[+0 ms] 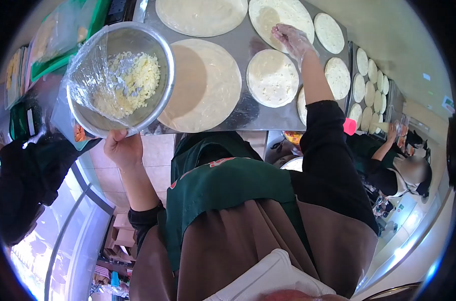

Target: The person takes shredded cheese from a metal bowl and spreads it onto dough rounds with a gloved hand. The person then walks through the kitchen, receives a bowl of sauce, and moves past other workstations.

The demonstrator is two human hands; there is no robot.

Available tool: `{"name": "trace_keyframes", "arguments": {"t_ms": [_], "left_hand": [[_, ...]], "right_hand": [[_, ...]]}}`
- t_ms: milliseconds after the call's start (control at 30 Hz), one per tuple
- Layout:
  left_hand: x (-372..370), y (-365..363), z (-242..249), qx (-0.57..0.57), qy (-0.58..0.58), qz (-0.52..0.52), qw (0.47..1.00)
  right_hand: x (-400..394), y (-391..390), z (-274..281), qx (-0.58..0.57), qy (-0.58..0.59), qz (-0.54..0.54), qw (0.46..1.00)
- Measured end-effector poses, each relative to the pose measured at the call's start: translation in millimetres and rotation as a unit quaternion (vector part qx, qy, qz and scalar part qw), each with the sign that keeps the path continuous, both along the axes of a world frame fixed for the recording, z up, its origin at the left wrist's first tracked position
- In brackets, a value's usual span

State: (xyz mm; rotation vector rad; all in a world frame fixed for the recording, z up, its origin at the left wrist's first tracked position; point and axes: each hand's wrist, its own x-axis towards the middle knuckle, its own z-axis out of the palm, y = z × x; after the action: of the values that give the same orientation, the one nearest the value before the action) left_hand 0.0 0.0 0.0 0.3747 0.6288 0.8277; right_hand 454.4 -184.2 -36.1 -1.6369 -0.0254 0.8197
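Note:
My left hand (123, 148) grips the near rim of a metal bowl (171, 65), thumb at the edge. Shredded white cheese (142, 78) lies in the bowl, and clear plastic wrap (90, 70) covers its left part. My right hand (294, 41), in a clear glove, is over a large dough round (268, 22) at the top, its fingers close together; whether they hold anything is too small to tell. Just below it is a smaller dough round (272, 78) with a dimpled surface. A large flat dough round (203, 85) lies right of the bowl, partly shaded.
The metal table (233, 120) bears several more dough rounds at the top and right. A green tray (52, 67) stands at the upper left. On the right, a co-worker (388, 170) reaches toward another table of dough rounds. A person in dark clothes stands at the left.

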Motion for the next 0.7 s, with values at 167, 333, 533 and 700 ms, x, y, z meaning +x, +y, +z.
{"name": "trace_keyframes", "arguments": {"t_ms": [167, 333, 533, 700], "left_hand": [[-12.9, 8.7, 0.3, -0.005, 0.003, 0.001, 1.0], [-25.7, 24.1, -9.6, 0.017, 0.031, -0.012, 0.999], [-21.0, 27.4, -15.7, -0.01, 0.004, -0.006, 1.0], [-7.7, 27.1, -6.4, -0.017, 0.021, 0.009, 1.0]], "right_hand": [[-11.2, 17.6, -10.0, 0.096, 0.038, 0.02, 0.994], [-14.6, 62.1, -27.1, 0.037, -0.065, 0.053, 0.996], [15.5, 97.1, -50.0, -0.011, -0.153, 0.124, 0.98], [58.8, 107.5, -71.6, 0.05, -0.103, 0.189, 0.975]]}}
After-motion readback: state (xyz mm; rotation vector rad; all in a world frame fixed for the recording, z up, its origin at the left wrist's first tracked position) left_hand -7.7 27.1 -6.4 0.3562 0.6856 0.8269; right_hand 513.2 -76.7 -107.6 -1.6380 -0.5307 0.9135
